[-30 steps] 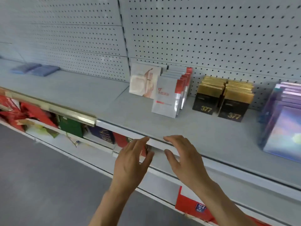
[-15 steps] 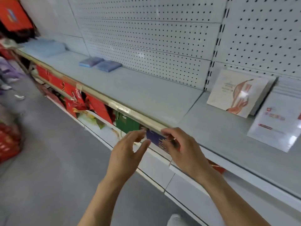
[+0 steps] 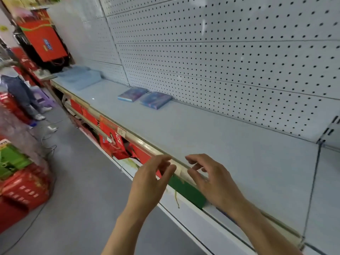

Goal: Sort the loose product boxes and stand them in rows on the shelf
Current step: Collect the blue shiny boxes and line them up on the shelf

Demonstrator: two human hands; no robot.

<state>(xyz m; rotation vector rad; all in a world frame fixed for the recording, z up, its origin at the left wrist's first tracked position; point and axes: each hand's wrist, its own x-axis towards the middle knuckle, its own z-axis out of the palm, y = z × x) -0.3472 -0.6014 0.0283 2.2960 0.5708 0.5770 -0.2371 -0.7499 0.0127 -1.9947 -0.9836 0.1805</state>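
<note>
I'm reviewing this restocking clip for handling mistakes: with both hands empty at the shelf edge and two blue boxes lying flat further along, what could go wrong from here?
1. The two blue boxes lie flat near the pegboard, well beyond the left hand and right hand; a stretched reach may only push them along the shelf.
2. The two boxes touch, so grabbing one could knock the other.
3. A cable trails across the floor towards the boxes, a likely trip hazard.

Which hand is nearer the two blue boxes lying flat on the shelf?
Left. The left hand hovers at the shelf's front rail, below and slightly right of the blue boxes; the right hand is further right along the rail. Both are well short of them.
</note>
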